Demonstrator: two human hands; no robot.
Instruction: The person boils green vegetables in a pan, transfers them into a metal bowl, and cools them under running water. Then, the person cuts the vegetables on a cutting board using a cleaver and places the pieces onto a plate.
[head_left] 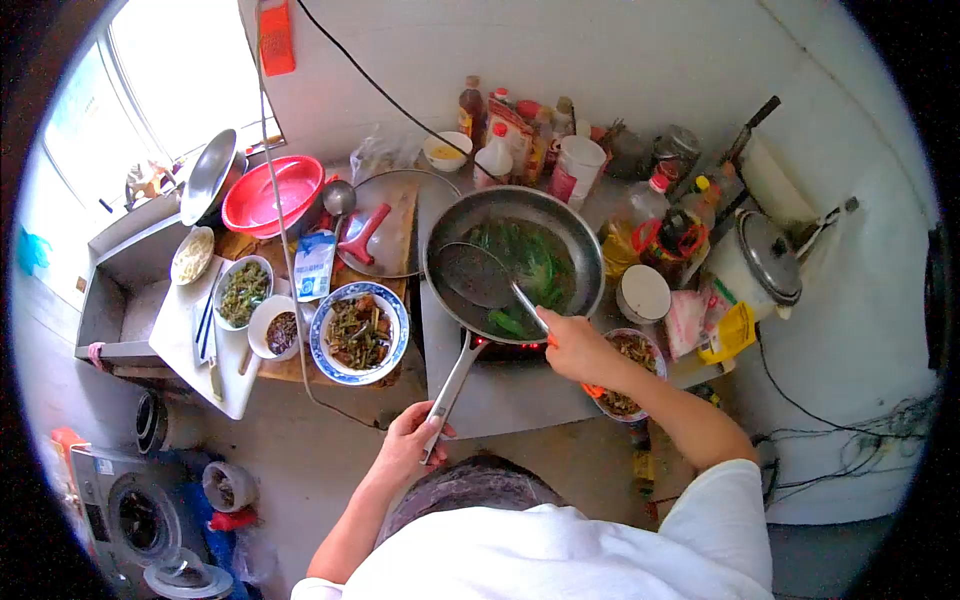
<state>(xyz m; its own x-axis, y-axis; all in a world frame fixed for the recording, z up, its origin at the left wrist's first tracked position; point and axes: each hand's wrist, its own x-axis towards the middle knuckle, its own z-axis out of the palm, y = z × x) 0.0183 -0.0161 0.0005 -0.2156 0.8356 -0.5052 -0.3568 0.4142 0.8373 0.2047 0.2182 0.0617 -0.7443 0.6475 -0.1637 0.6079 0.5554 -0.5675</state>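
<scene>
A deep frying pan (pixel 582 225) sits on the glowing cooktop, holding dark liquid and green leafy vegetables (pixel 540 262). My left hand (pixel 415 432) is closed round the end of the pan's long metal handle. In my right hand (pixel 580 347) is the handle of a round skimmer (pixel 474 272), its dark head down in the left half of the pan. Leaves lie mostly to the right of the skimmer, with a few pieces below it. Just right of my right hand stands a bowl of cooked food (pixel 632 352), partly covered by my forearm.
Left of the pan are a glass lid (pixel 385 235), a blue-rimmed bowl (pixel 402 335), a white cutting board (pixel 172 322) with a knife, and a red basin (pixel 245 205). Bottles, a white cup (pixel 643 293) and a lidded pot (pixel 770 258) crowd the back and right.
</scene>
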